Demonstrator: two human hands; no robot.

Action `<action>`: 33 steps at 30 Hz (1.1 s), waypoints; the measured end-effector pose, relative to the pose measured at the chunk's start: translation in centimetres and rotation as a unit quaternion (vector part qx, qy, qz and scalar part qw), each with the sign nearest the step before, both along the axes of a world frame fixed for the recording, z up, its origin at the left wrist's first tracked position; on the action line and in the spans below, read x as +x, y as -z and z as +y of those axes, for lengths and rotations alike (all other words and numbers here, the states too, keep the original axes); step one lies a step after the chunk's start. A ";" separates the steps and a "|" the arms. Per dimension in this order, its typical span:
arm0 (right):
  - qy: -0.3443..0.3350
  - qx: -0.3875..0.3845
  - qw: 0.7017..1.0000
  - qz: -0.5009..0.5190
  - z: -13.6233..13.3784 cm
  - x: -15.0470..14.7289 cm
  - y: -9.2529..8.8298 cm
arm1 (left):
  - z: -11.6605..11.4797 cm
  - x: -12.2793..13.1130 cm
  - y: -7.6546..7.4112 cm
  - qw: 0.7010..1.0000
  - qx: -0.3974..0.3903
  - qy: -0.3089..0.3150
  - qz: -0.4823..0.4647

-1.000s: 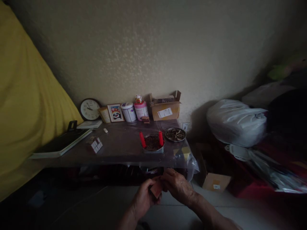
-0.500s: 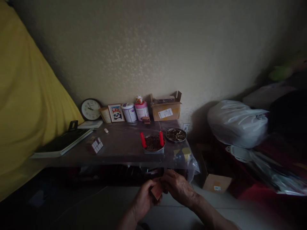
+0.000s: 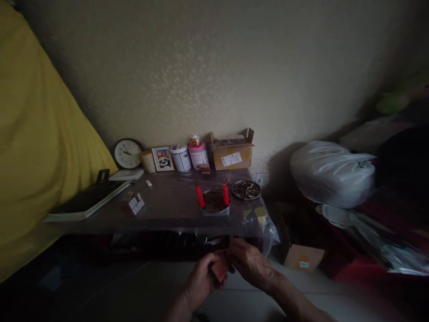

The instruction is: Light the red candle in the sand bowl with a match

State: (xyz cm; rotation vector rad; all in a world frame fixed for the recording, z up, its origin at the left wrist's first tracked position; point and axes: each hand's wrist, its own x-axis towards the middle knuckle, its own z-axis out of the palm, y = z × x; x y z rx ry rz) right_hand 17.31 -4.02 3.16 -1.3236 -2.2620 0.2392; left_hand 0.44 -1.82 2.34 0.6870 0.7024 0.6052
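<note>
My left hand (image 3: pixel 200 276) is closed around a small, flat, reddish-brown box (image 3: pixel 220 269) that looks like a matchbox. Its thumb lies along the upper side. My right hand (image 3: pixel 247 260) meets the box's far end with fingers pinched together; what is between those fingertips is hidden. Both hands are low, in front of the table edge. Beyond them on the table, a round metal bowl (image 3: pixel 214 210) filled with dark grains stands between two upright red candles (image 3: pixel 200 196). To its right sits a round dish (image 3: pixel 246 190) with many pale sticks like matchsticks lying in it.
The dark table (image 3: pixel 167 203) carries a puzzle cube (image 3: pixel 134 204), a large book (image 3: pixel 90 199), a clock (image 3: pixel 127 153), a framed panda picture (image 3: pixel 163 159), two tins and a cardboard box (image 3: pixel 233 156). A yellow curtain (image 3: pixel 43 147) hangs left. A white bag (image 3: pixel 331 174) is at right.
Both hands keep nearly the same place and grip on the box. The whole view has shifted only very slightly.
</note>
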 end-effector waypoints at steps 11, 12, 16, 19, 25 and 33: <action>-0.010 0.009 1.000 0.015 0.1 0.2 0.4 | 0.1 0.0 0.4 1.000 0.009 0.007 0.000; -0.010 0.009 1.000 0.015 0.1 0.2 0.4 | 0.1 0.0 0.4 1.000 0.010 0.008 0.001; -0.007 -0.002 1.000 0.020 0.1 0.2 0.4 | 0.1 -0.1 0.1 1.000 0.006 0.007 0.009; -0.007 -0.001 1.000 0.024 0.1 0.2 0.2 | 0.0 -0.1 -0.2 1.000 0.004 0.000 0.015; -0.025 0.008 0.999 0.021 0.1 0.3 0.2 | 0.1 -0.1 0.2 1.000 0.022 0.003 0.007; -0.001 0.029 0.999 0.022 0.1 0.5 0.5 | -0.1 0.0 -0.1 0.999 0.026 -0.020 0.003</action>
